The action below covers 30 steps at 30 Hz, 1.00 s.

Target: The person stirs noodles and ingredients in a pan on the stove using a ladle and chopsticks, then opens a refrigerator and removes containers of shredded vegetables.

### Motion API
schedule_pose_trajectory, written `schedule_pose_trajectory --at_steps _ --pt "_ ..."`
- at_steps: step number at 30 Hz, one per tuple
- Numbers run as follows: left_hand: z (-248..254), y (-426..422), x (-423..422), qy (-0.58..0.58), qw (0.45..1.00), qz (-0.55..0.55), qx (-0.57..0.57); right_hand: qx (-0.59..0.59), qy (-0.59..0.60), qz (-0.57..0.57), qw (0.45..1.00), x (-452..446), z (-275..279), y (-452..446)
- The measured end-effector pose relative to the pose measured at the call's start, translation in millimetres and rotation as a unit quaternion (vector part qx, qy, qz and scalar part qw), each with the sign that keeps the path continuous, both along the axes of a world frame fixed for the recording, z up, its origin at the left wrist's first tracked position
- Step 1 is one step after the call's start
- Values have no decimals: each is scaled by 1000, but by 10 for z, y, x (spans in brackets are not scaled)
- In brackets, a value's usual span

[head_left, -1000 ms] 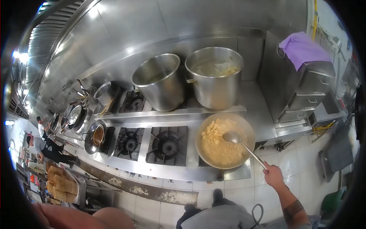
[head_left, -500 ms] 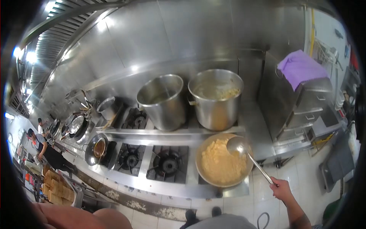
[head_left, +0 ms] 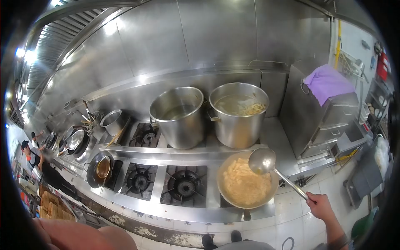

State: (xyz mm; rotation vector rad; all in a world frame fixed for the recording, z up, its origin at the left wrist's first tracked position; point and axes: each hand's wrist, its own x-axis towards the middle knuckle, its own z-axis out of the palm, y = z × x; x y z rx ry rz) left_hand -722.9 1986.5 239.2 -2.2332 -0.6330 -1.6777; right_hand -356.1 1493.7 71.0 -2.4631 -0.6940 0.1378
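Note:
My right hand is closed around the end of a long-handled metal ladle. The ladle's round bowl hangs over the upper right part of a wide pan. Pale yellow pieces in cloudy liquid fill this pan, which stands at the right end of the front burner row. Close to the camera at the lower left, a large blurred stretch of bare arm shows; no fingers of my left hand can be made out.
Behind the pan stand two tall stockpots, the right one with pale bits in liquid. Uncovered burners lie left of the pan, then a dark wok with a strainer. A purple cloth drapes a steel cabinet. Co-workers stand far left.
The ladle and my right hand have shifted slightly right relative to the pan. The pan's surface shows more separate pieces. The whole view has tilted a little.

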Motion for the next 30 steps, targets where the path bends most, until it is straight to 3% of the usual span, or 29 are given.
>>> schedule_pose_trajectory --at_steps 4,7,9,11,19,21,23,30 --pt "116 242 -5 -2 1000 -24 8 -68 64 3 996 -301 697 233" --pt "224 416 -6 -5 999 -38 17 -93 -16 67 993 -437 1017 202" --pt "299 543 2 -7 999 -44 28 -192 -74 143 968 -546 1377 194" --pt "368 657 -16 -9 998 -46 37 -156 -81 160 971 -654 1552 58" --pt "611 1038 -150 -31 997 -34 60 -157 -85 271 946 -1664 3269 682" --pt "653 1095 -188 -35 997 -33 64 -146 -92 289 942 -1780 3322 655" --pt "708 1147 -217 -37 997 -31 68 -100 -284 409 862 -1817 3268 570" --pt "835 1269 -265 -45 995 -34 86 -122 -255 372 884 -2089 3516 813"
